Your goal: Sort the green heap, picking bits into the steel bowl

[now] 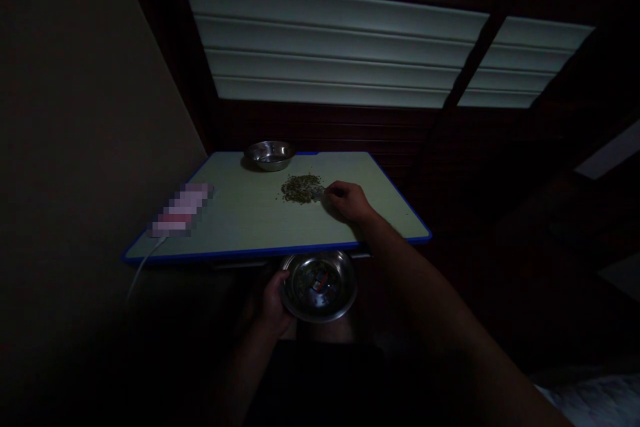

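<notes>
Grains (301, 189), small and greenish brown, lie in a loose heap on the pale counter (250, 217), with a few strays scattered around its edges. My right hand (334, 193) reaches over the counter from the right, its fingers curled in at the right side of the heap. Something grey and see-through shows just beside my fingertips, though in this dim light I cannot tell what it is, nor whether those fingers are clamped on it or slightly apart.

My left hand (285, 283) grips the near bowl (347, 283), shiny metal, at its left side, thumb over the rim and the other fingers around the outside. I have it just off the front edge of the counter, its open side up; inside is a small reddish and dark patch (319, 281).

The far bowl (273, 165), also metal, stands upright at the back of the counter, left of the heap and apart from it. Over on the left lies a blurred pink object (181, 211), with a white cable (140, 270) hanging over the edge near it. A blue border runs along the counter, and behind it rise pale slatted panels (325, 47) in a dark frame.
</notes>
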The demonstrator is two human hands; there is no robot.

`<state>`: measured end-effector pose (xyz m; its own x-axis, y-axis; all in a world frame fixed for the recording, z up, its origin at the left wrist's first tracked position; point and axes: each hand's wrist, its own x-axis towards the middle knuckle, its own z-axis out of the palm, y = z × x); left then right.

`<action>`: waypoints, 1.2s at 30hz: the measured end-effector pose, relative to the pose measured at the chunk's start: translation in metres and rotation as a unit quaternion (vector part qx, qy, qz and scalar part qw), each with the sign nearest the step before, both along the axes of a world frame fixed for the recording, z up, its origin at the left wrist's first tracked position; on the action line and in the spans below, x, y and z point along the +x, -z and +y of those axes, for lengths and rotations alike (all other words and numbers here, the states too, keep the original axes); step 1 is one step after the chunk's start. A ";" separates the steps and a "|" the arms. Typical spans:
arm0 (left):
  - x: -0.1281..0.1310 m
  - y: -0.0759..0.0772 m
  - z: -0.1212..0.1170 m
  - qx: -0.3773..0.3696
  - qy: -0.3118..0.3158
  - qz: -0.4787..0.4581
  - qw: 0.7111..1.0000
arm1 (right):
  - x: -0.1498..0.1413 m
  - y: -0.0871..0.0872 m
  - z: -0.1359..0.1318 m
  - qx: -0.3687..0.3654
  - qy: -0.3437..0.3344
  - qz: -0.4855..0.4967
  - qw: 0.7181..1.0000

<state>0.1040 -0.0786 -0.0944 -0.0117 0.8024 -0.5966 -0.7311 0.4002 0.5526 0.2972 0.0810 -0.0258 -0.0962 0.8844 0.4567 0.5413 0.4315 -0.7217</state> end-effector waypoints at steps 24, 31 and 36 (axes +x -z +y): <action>-0.001 0.004 0.001 0.002 -0.003 0.006 1.000 | -0.001 0.001 0.000 -0.026 -0.020 0.030 0.999; -0.002 0.011 0.001 0.016 0.002 0.001 1.000 | -0.001 -0.002 -0.001 -0.025 -0.017 0.027 0.999; -0.003 0.014 0.002 0.010 0.003 -0.010 1.000 | -0.001 -0.002 -0.002 -0.037 -0.032 0.032 0.998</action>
<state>0.1009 -0.0766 -0.1082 0.0055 0.8148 -0.5798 -0.7392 0.3938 0.5463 0.2965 0.0785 -0.0235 -0.1265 0.9087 0.3978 0.4651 0.4085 -0.7853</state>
